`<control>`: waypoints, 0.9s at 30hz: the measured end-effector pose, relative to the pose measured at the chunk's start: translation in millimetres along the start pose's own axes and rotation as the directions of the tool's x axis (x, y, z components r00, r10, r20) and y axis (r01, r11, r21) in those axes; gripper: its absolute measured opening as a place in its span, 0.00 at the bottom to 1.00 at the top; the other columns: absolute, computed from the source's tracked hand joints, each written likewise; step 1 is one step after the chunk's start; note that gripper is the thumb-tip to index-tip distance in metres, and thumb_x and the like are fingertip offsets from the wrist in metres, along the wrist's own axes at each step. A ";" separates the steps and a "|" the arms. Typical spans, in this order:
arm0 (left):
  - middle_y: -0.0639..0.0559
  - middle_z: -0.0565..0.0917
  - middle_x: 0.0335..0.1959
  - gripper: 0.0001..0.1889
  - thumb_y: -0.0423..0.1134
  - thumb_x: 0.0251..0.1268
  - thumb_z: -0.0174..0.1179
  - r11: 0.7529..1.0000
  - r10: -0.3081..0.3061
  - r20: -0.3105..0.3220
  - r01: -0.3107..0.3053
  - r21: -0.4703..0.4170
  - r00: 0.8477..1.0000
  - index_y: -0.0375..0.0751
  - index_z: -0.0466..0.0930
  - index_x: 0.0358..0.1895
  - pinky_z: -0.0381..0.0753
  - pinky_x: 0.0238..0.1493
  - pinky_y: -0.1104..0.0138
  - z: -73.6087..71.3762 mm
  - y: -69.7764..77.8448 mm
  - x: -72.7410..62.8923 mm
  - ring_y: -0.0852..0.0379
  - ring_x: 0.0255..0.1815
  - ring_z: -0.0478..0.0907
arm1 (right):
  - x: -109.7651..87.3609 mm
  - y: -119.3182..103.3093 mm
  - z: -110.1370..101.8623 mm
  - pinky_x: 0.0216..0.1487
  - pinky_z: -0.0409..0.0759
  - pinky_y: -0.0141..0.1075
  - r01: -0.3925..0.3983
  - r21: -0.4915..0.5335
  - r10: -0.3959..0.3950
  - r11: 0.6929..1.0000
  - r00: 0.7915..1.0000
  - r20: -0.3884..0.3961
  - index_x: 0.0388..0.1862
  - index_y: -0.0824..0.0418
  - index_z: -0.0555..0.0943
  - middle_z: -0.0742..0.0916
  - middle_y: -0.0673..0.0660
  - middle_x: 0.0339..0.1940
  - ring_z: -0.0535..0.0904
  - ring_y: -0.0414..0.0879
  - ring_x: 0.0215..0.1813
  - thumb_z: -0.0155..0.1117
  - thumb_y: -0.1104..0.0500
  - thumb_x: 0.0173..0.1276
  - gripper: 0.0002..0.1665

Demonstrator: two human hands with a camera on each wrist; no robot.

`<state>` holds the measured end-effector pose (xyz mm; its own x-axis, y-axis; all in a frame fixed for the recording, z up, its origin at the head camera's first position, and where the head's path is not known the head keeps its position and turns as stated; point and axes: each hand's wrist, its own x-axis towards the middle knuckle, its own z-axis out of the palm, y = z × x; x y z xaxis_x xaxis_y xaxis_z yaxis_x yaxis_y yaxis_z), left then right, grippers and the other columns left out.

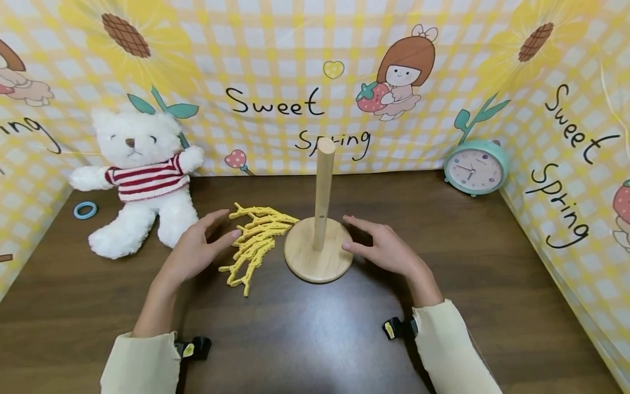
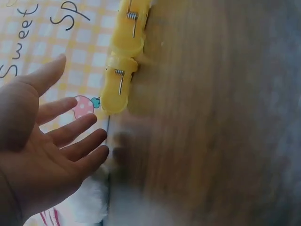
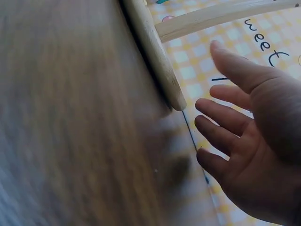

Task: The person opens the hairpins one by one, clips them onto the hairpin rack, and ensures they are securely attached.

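A pile of yellow spring clothespins (image 1: 256, 232) lies fanned out on the table, left of a round-based wooden stand with an upright post (image 1: 323, 191). My left hand (image 1: 194, 246) hovers just left of the clothespins, its thumb and fingers apart and nothing in the palm. The left wrist view shows that hand (image 2: 47, 150) beside two clothespins (image 2: 115, 94) with metal springs. On the stand's right side is my right hand (image 1: 386, 249), its fingers spread and holding nothing. In the right wrist view, that hand (image 3: 254, 127) appears apart from the wooden base (image 3: 157, 59).
A white teddy bear (image 1: 140, 180) in a striped shirt sits at the back left, with a blue ring (image 1: 85, 210) beside it. An alarm clock (image 1: 474, 168) stands at the back right. Patterned cloth walls (image 1: 275, 54) border the brown table (image 1: 315, 350).
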<state>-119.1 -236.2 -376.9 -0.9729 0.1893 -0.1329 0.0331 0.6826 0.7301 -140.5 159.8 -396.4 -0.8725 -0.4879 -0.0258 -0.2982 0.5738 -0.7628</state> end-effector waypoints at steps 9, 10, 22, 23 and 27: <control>0.29 0.69 0.70 0.39 0.50 0.73 0.63 0.999 0.014 -0.003 -0.014 0.030 1.000 0.28 0.61 0.75 0.66 0.67 0.41 4.1 -4.9 2.7 0.31 0.69 0.66 | 2.1 6.5 2.5 0.74 0.62 0.52 -0.016 -0.019 0.017 1.000 1.000 0.023 0.78 0.58 0.66 0.70 0.56 0.77 0.62 0.52 0.78 0.66 0.44 0.73 0.41; 0.29 0.71 0.69 0.38 0.50 0.73 0.63 0.999 0.017 -0.005 -0.017 0.035 1.000 0.28 0.62 0.74 0.67 0.66 0.41 5.0 -5.1 3.5 0.32 0.68 0.68 | 2.1 6.9 2.7 0.74 0.61 0.53 -0.020 -0.022 0.021 1.000 0.999 0.024 0.79 0.58 0.66 0.70 0.56 0.77 0.62 0.53 0.78 0.66 0.44 0.73 0.41; 0.30 0.78 0.60 0.30 0.45 0.71 0.65 0.995 0.031 -0.038 -0.028 0.093 0.999 0.27 0.73 0.67 0.74 0.59 0.44 13.7 -7.6 17.6 0.36 0.58 0.76 | 2.0 8.5 3.1 0.80 0.41 0.52 0.085 -0.032 -0.080 0.996 0.988 0.134 0.81 0.60 0.60 0.61 0.59 0.81 0.53 0.52 0.81 0.66 0.49 0.74 0.43; 0.30 0.78 0.60 0.29 0.44 0.71 0.66 0.995 0.035 -0.042 -0.031 0.092 0.998 0.27 0.73 0.67 0.75 0.58 0.44 14.0 -8.1 18.5 0.36 0.58 0.76 | 1.7 8.3 3.0 0.79 0.39 0.53 0.094 -0.031 -0.089 0.995 0.985 0.150 0.81 0.60 0.59 0.60 0.60 0.82 0.51 0.52 0.82 0.65 0.50 0.74 0.43; 0.32 0.79 0.56 0.27 0.43 0.69 0.67 0.995 0.038 -0.055 -0.033 0.092 0.998 0.27 0.76 0.64 0.76 0.56 0.46 14.6 -9.1 21.8 0.37 0.55 0.77 | 0.7 8.0 2.6 0.79 0.35 0.54 0.112 -0.033 -0.104 0.993 0.977 0.184 0.82 0.59 0.56 0.57 0.62 0.82 0.48 0.53 0.82 0.63 0.53 0.76 0.43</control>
<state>-137.2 -228.0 -396.2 -0.9820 0.1763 -0.0679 0.0862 0.7380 0.6693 -142.5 162.4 -404.2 -0.7504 -0.6578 -0.0649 -0.4068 0.5370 -0.7390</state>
